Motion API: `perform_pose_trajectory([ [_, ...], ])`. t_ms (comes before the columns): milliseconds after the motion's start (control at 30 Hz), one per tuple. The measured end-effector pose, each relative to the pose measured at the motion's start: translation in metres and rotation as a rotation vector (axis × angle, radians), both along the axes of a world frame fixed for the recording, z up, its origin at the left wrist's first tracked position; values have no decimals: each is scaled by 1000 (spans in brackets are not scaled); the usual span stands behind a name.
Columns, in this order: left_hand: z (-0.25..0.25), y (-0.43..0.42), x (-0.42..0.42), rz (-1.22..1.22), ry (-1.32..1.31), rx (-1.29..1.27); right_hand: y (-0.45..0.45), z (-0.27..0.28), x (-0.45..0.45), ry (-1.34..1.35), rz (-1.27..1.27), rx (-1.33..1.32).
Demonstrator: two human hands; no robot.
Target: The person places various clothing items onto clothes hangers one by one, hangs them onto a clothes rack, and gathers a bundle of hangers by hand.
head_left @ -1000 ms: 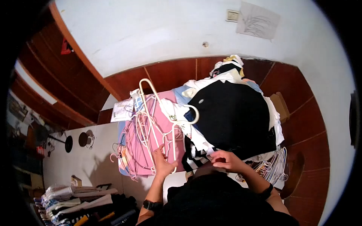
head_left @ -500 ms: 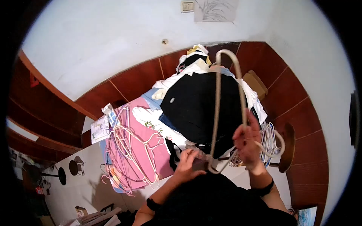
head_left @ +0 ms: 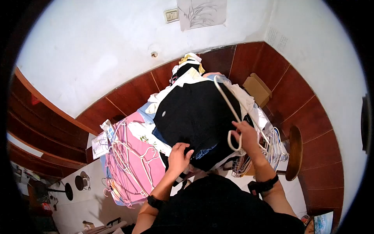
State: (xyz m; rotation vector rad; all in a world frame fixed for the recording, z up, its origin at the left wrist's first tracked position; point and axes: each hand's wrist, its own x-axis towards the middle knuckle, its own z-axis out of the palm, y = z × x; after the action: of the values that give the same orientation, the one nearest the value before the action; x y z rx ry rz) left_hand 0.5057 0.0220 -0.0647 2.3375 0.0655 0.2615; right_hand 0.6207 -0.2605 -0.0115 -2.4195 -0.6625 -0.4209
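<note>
My right hand (head_left: 246, 135) is closed around a large white hanger (head_left: 227, 98), whose hook curls down beside the fingers. The hanger hangs over the right part of a black garment (head_left: 194, 107) that covers a pile of clothes. At the near left edge of that garment rests my left hand (head_left: 180, 156), fingers curled; whether cloth is between them is hidden. A blue print (head_left: 205, 152) shows on the black cloth between my hands. Left of it are a white floral garment (head_left: 145, 134) and several loose hangers (head_left: 128, 163) on a pink cloth (head_left: 150, 171).
More hangers (head_left: 272, 152) are bunched at the right, by a round wooden stool (head_left: 294, 153). A cardboard box (head_left: 257, 89) stands behind the pile, against the brown panelled wall. Round stools (head_left: 80, 182) are on the floor at far left.
The large white hanger has gone from the pink cloth to the right side in my right hand, and it has turned over. My left hand has moved onto the black garment. The view has swung right.
</note>
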Motion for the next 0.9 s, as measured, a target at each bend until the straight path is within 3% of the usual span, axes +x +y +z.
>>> perform_pose_trajectory([
  [100,6,-12,8,44,57,119,1,-27,11,-1,-23,-235],
  [233,11,-20,14,63,194,206,-8,-47,29,-49,81,-213],
  [500,6,-36,11,87,212,301,-22,-66,64,15,129,-189],
  [767,-12,-37,18,360,243,233,-25,-73,77,120,188,-204],
  [900,-2,-49,24,452,335,356,-27,-83,80,138,219,-158],
])
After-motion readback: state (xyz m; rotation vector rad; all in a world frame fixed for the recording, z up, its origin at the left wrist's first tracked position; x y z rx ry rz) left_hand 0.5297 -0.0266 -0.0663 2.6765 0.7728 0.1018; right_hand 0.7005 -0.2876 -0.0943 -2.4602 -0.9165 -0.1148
